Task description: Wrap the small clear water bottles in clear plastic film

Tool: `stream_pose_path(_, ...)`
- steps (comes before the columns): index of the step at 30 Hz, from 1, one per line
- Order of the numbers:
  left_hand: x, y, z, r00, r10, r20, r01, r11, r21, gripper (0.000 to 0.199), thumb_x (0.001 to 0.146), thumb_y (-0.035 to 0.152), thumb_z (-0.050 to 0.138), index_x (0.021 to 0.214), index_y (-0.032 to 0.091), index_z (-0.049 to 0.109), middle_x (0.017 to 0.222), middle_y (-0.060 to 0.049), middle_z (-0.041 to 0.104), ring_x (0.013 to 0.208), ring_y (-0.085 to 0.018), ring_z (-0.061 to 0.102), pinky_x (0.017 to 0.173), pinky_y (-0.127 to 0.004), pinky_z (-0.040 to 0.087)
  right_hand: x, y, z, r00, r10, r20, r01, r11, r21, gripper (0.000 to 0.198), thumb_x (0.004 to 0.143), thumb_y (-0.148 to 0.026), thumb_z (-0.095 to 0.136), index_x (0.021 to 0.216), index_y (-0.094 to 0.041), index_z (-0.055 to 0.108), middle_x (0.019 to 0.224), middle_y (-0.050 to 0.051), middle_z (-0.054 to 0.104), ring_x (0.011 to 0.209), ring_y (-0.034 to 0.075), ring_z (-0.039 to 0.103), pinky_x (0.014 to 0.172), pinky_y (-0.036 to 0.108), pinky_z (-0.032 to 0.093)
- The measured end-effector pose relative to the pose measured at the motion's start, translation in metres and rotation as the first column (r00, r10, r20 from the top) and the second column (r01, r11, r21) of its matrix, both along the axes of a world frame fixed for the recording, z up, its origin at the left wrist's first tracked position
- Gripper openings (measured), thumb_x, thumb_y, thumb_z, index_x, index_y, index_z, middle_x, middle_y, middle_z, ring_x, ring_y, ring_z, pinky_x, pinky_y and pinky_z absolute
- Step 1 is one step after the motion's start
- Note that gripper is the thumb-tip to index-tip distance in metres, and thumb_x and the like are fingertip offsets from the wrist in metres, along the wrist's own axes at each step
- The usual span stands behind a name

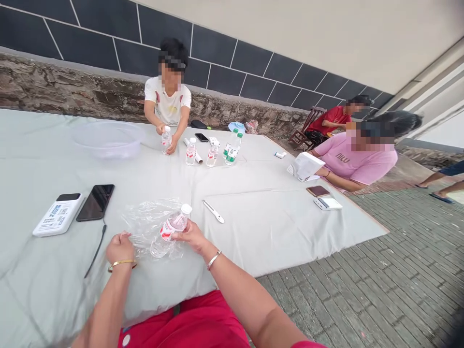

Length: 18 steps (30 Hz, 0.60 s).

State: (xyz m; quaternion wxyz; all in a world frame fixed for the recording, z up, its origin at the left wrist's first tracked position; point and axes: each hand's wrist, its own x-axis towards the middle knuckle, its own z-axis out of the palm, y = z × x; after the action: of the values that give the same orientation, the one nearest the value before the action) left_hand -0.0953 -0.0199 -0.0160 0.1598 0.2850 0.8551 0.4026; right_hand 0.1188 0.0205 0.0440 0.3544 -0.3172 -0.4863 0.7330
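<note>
On my feed, my right hand [190, 236] wraps its fingers round the capped bottle [169, 231], tilted against the bag [150, 217]; my left hand [120, 248] pinches the bag's edge. Bottle and bag meet, but I can't tell whether its base is inside, so what's left is unclear. Its fill level is unreadable.

This is outdoors, seemingly a yard beside a building: grey brick paving [355, 280] spreads to the right of the right grip [192, 237], past the edge of a cloth-covered bench [253, 232]. Well beyond that grip, a rough stone base [90, 92] carries dark tiles [108, 24] under a cream wall [290, 29], and farther right a wooden chair [303, 126] stands near the stonework.
</note>
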Motion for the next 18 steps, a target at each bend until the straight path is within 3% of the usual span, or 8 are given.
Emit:
stream_pose_path(4, -0.003, -0.01, 0.012, 0.994, -0.05, -0.098, 0.044, 0.997, -0.063, 0.024, 0.08, 0.032, 0.04, 0.071, 0.021, 0.059, 0.061, -0.003, 0.055, 0.059, -0.018, 0.048, 0.057, -0.028, 0.032, 0.019, 0.026, 0.002, 0.982, -0.15, 0.113, 0.139, 0.985, 0.097, 0.048, 0.056, -0.036, 0.075, 0.098, -0.021, 0.057, 0.097, 0.003, 0.066, 0.092, 0.019, 0.061, 0.08, 0.032, 0.048)
stream_pose_path(6, 0.001, -0.015, 0.017, 0.991, -0.088, -0.106, 0.081, 0.995, -0.063, 0.026, 0.081, 0.034, 0.039, 0.075, 0.02, 0.06, 0.06, -0.002, 0.053, 0.058, -0.017, 0.047, 0.057, -0.027, 0.033, 0.024, 0.05, 0.005, 0.935, -0.296, 0.194, 0.255, 0.943, 0.212, 0.051, 0.055, -0.037, 0.075, 0.099, -0.02, 0.055, 0.1, 0.003, 0.065, 0.094, 0.019, 0.061, 0.082, 0.033, 0.048)
stream_pose_path(9, 0.009, -0.023, 0.019, 0.991, -0.095, -0.092, 0.094, 0.995, -0.02, 0.031, 0.081, 0.039, 0.04, 0.093, 0.019, 0.06, 0.055, 0.002, 0.048, 0.056, -0.016, 0.047, 0.057, -0.026, 0.034, 0.024, 0.091, 0.009, 0.731, -0.568, 0.379, 0.413, 0.81, 0.417, 0.058, 0.053, -0.04, 0.075, 0.103, -0.02, 0.051, 0.101, 0.003, 0.064, 0.094, 0.019, 0.06, 0.083, 0.034, 0.047)
stream_pose_path(11, 0.016, -0.028, 0.019, 0.988, -0.125, -0.085, 0.127, 0.992, 0.013, 0.042, 0.08, 0.043, 0.042, 0.111, 0.017, 0.054, 0.052, 0.005, 0.044, 0.054, -0.015, 0.048, 0.057, -0.025, 0.035, 0.019, 0.114, 0.012, 0.566, -0.658, 0.497, 0.414, 0.748, 0.519, 0.058, 0.056, -0.042, 0.073, 0.104, -0.021, 0.049, 0.099, 0.003, 0.064, 0.09, 0.019, 0.06, 0.08, 0.034, 0.047)
stream_pose_path(13, 0.023, -0.031, 0.019, 0.974, -0.212, -0.083, 0.214, 0.977, 0.01, 0.053, 0.079, 0.047, 0.043, 0.123, 0.018, 0.047, 0.052, 0.007, 0.042, 0.053, -0.014, 0.048, 0.057, -0.024, 0.036, 0.013, 0.131, 0.013, 0.483, -0.668, 0.566, 0.365, 0.741, 0.564, 0.055, 0.06, -0.043, 0.07, 0.106, -0.022, 0.048, 0.096, 0.002, 0.064, 0.085, 0.017, 0.06, 0.078, 0.033, 0.047)
stream_pose_path(18, 0.03, -0.032, 0.024, 0.903, -0.423, -0.074, 0.396, 0.887, -0.238, 0.056, 0.08, 0.041, 0.043, 0.131, 0.018, 0.039, 0.06, 0.004, 0.051, 0.058, -0.016, 0.053, 0.056, -0.025, 0.036, 0.01, 0.141, 0.012, 0.462, -0.646, 0.608, 0.312, 0.76, 0.571, 0.057, 0.063, -0.04, 0.068, 0.112, -0.022, 0.045, 0.102, 0.004, 0.062, 0.085, 0.018, 0.06, 0.078, 0.033, 0.047)
